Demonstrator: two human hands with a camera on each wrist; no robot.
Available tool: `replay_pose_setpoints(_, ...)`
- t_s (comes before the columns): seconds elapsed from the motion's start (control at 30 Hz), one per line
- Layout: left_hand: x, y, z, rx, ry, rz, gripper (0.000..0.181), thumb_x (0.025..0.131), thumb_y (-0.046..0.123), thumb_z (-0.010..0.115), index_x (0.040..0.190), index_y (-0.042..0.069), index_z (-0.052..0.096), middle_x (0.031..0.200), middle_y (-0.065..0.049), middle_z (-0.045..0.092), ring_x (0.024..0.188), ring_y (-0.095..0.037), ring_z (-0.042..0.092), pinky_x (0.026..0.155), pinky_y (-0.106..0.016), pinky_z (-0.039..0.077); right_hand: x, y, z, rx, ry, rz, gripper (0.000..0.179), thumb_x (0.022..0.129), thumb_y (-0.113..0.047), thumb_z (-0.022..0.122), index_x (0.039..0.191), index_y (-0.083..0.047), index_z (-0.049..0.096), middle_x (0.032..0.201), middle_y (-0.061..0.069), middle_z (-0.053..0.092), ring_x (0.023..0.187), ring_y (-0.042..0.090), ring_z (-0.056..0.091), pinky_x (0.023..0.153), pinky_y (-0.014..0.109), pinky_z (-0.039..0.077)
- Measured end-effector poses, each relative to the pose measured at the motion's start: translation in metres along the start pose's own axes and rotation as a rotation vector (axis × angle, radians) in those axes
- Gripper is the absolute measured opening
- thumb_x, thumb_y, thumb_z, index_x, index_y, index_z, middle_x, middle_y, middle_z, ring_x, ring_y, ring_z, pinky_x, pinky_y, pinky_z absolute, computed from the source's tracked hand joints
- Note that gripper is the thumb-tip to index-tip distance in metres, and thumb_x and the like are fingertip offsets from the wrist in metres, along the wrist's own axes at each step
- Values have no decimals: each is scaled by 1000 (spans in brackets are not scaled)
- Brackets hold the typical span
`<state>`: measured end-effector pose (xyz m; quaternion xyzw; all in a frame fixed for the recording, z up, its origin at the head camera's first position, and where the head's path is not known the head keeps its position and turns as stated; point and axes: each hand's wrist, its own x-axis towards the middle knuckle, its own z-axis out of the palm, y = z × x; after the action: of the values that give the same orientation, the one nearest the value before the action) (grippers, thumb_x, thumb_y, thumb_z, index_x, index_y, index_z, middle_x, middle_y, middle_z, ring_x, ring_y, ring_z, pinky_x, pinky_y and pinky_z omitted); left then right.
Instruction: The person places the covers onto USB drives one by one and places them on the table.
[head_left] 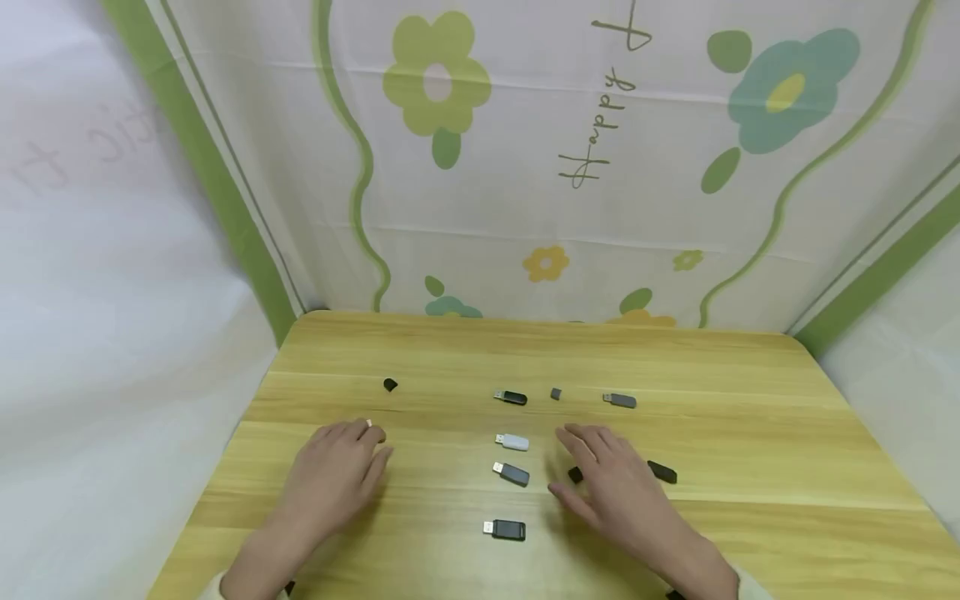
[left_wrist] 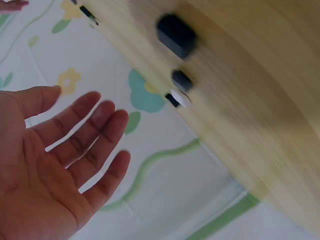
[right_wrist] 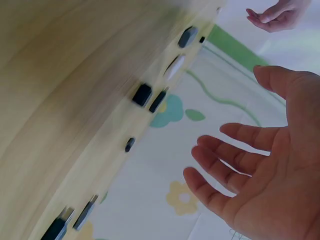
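My left hand (head_left: 333, 471) hovers over the left side of the wooden table with relaxed fingers, holding nothing. A white cap (head_left: 369, 422) peeks out past its fingers. In the left wrist view a large black cap (left_wrist: 176, 35) and a dark grey cap (left_wrist: 182, 80) lie near that white one. The right hand (head_left: 611, 483) is spread, also holding nothing, partly covering a black cap (head_left: 575, 475) and a black USB stick (head_left: 662, 472). Between the hands lie a white USB stick (head_left: 513, 442), a grey USB stick (head_left: 512, 475) and a black USB stick with a dark panel (head_left: 506, 530).
Farther back are a slim black USB stick (head_left: 512, 398), a small grey cap (head_left: 556, 393), another grey USB stick (head_left: 621, 401) and a rounded black cap (head_left: 390, 384). A flower-patterned curtain (head_left: 525, 192) hangs behind the table (head_left: 750, 400) and at its sides.
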<state>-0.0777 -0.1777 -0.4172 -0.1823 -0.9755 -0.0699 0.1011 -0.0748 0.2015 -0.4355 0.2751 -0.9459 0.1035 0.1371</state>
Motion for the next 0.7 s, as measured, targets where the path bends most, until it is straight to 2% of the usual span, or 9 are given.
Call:
replay_pose_setpoints(0.17, -12, -14, -4, 30, -13, -46, 14, 97, 18, 75, 104, 6, 77, 90, -4, 74, 78, -23, 72, 77, -45, 60, 1, -10, -1, -13, -13, -64, 57, 91, -44, 83, 132, -7, 70, 125, 4, 71, 115, 22, 66, 95, 43, 57)
replay_pose_setpoints(0.23, -17, -20, -4, 37, -22, -64, 13, 94, 15, 77, 105, 6, 77, 86, -3, 73, 73, -22, 70, 72, -44, 60, 1, -13, 0, -11, -25, -98, 54, 89, -45, 83, 128, -9, 72, 120, 2, 72, 111, 20, 67, 92, 41, 58)
replay_pose_setpoints(0.43, -32, -33, -4, 60, -64, -70, 24, 81, 0, 79, 103, 10, 76, 87, -2, 74, 70, -19, 68, 69, -41, 60, 3, -22, 4, 14, -84, -177, 52, 92, -48, 80, 127, -10, 72, 117, 0, 73, 105, 17, 66, 89, 38, 59)
replay_pose_setpoints(0.57, -40, -36, -3, 52, -92, -63, 28, 78, 3, 86, 102, 13, 77, 86, 0, 73, 68, -14, 64, 65, -37, 57, 3, -26, 5, 20, -138, -195, 50, 95, -49, 76, 126, -11, 73, 113, -1, 73, 101, 16, 66, 89, 37, 58)
replay_pose_setpoints(0.7, -43, -37, -4, 38, -122, -41, 34, 75, 11, 93, 105, 14, 77, 90, 1, 73, 73, -17, 68, 73, -43, 60, 3, -29, 6, 18, -195, -219, 47, 97, -49, 74, 125, -11, 73, 104, -4, 72, 94, 13, 66, 84, 36, 58)
